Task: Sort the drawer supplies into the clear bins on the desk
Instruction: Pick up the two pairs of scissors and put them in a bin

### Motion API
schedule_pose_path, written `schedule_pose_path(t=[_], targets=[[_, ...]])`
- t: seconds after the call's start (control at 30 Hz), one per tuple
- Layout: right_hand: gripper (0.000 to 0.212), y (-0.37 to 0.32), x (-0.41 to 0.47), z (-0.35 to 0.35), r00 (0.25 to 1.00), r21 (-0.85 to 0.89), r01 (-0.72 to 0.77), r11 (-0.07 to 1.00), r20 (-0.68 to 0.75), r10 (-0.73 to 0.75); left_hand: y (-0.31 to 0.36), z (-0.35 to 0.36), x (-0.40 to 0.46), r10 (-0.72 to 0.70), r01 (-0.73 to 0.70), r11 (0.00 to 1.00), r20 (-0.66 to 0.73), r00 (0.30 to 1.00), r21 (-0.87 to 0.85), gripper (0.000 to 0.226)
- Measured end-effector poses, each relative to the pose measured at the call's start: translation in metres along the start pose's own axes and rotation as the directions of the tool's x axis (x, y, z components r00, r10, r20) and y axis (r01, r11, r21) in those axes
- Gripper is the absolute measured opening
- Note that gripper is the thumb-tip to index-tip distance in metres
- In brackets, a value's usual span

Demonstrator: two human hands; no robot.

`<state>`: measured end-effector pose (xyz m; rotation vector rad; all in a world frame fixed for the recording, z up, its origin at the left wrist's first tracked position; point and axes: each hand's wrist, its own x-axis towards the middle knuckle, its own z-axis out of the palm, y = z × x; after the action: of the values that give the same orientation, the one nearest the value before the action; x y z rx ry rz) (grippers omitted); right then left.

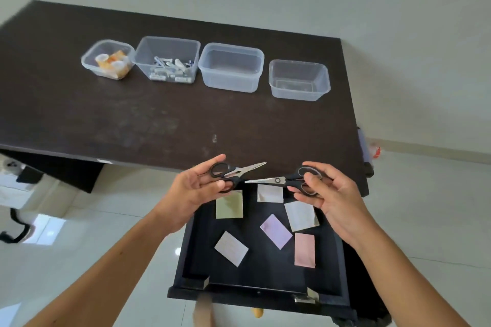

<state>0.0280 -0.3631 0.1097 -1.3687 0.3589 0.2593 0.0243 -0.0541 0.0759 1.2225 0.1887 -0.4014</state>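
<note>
**Black-handled scissors in each hand above the drawer**

Dark worktop (106, 114) fills the upper frame, carrying four clear bins (231, 68). Below, the open drawer (265, 268) holds paper notes (229, 208). At centre, the left hand (191, 194) grips scissors (233, 172); the right hand (337, 199) pinches a second pair (281, 180).

Two pairs of black-handled scissors are held above an open dark drawer (261, 268), blades closed, tips pointing toward each other: one pair (233, 172) in the left hand (194, 194), one pair (289, 180) in the right hand (332, 194). Six pastel sticky-note pads (276, 231) lie scattered in the drawer. On the desk (106, 119) stand four clear bins (231, 68) in a row; the two leftmost hold small items, the others look empty.
</note>
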Motion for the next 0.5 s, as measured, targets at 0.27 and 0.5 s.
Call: schedule_pose_path(t=[0.27,0.5], targets=[[0.024,-0.056,0.063,0.055,0.999,0.050,0.047,0.998,0.014,-0.047,0.081,-0.025,0.086,0.106,-0.104,0.994,-0.070,0.992,0.029,0.066],[0.026,-0.101,0.131,0.096,0.997,0.071,0.069,0.995,-0.034,-0.066,0.145,-0.048,0.171,0.135,-0.123,0.984,-0.089,0.987,0.127,0.046]])
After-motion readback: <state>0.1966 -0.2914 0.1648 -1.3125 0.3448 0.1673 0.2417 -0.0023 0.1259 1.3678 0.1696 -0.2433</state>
